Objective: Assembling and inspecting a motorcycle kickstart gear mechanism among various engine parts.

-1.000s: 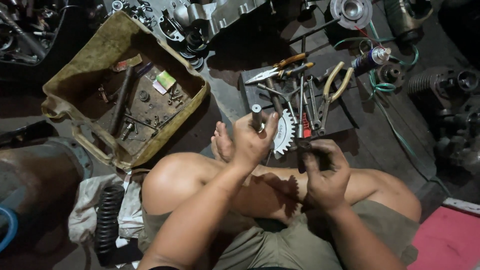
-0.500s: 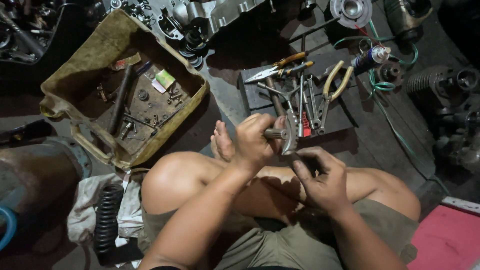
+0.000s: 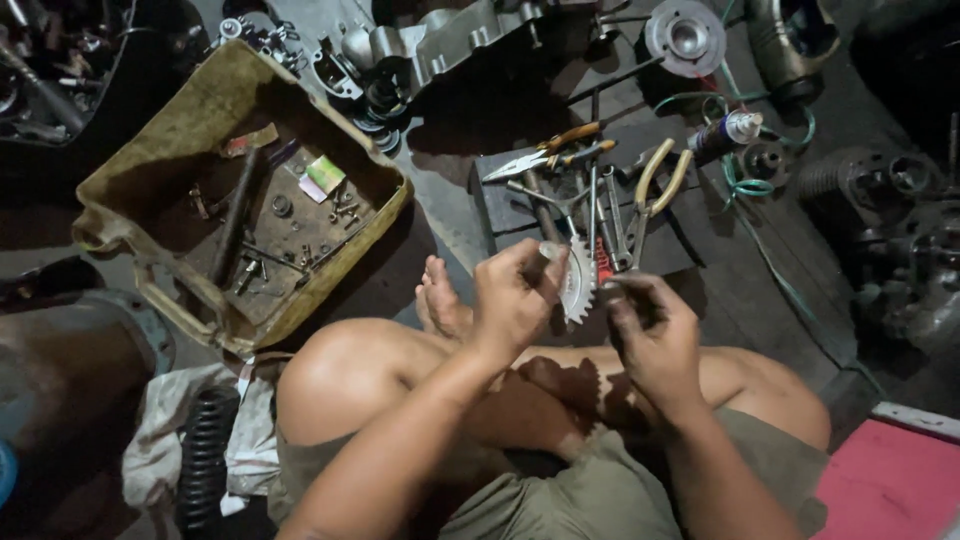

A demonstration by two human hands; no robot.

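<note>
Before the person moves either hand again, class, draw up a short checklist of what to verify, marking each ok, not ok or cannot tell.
1. Left hand grips the toothed sprocket: ok.
2. Right hand closed on a small dark part: ok; what the part is: cannot tell.
3. Pliers and other tools on the dark mat close ahead: ok.
4. Yellow tray of small parts upright: ok.
5. Lighting on the hands: not ok, dim.
</note>
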